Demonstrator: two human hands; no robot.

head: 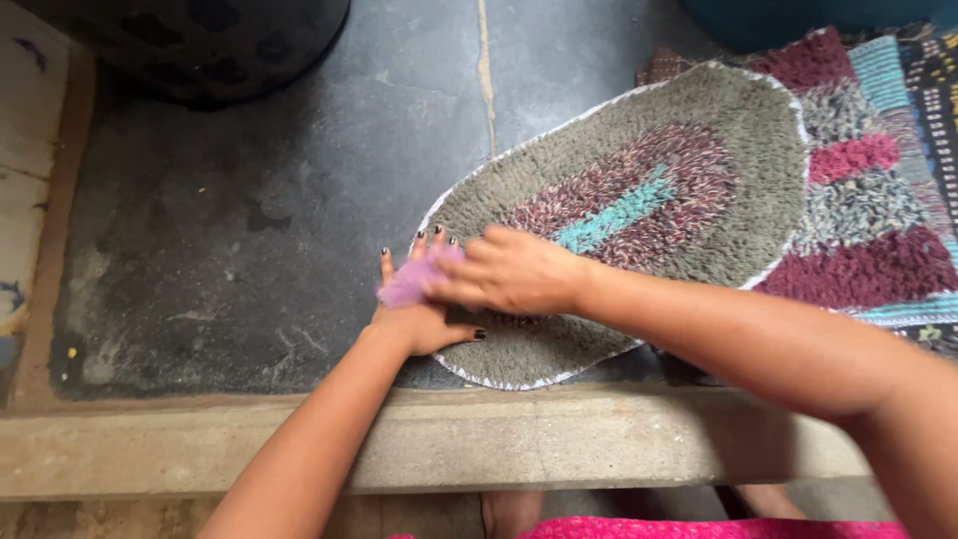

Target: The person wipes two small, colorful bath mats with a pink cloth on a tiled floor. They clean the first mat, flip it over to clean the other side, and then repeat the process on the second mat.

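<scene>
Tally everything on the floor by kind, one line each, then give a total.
Oval shaggy mat under the left hand: 1
Patchwork shaggy rugs beside it: 1 that I can tell apart
Purple yarn tuft at the right hand: 1
Dark round vessel: 1
Total: 4

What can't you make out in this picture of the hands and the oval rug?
- Head view: purple tuft is motion-blurred; its make is unclear.
- Right hand covers the left hand's fingers and part of the oval rug.
- Dark round container is cut off by the top edge.
</scene>
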